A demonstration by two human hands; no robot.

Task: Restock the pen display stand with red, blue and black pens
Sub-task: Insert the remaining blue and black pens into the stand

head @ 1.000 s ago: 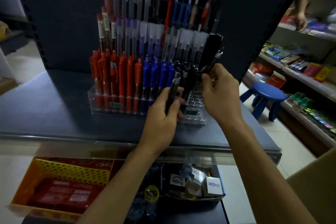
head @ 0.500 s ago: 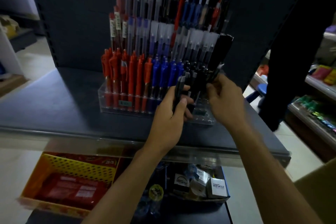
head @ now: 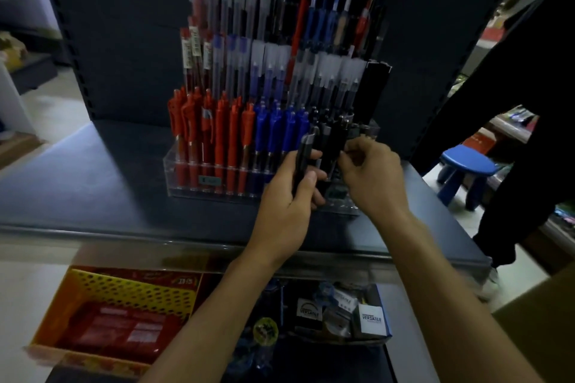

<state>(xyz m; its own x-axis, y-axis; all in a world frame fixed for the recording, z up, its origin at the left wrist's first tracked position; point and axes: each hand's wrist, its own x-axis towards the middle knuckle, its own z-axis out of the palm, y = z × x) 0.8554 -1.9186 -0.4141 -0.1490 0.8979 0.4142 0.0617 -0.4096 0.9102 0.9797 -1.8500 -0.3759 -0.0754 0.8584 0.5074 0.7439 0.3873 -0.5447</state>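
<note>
A clear tiered pen display stand sits on a dark shelf. Its front row holds red pens at the left, blue pens in the middle and black pens at the right. My left hand grips a bunch of black pens upright in front of the stand's right part. My right hand pinches a black pen at the front row's right end, fingertips close to the left hand's bunch. Higher tiers carry capped pens.
The dark shelf has a front edge near my wrists. Below it sit a yellow basket and a box of small packets. A person in black stands at the right, beside a blue stool.
My right hand has come down from the stand's upper right to the front row beside my left hand. The person in black has stepped into the right side of view.
</note>
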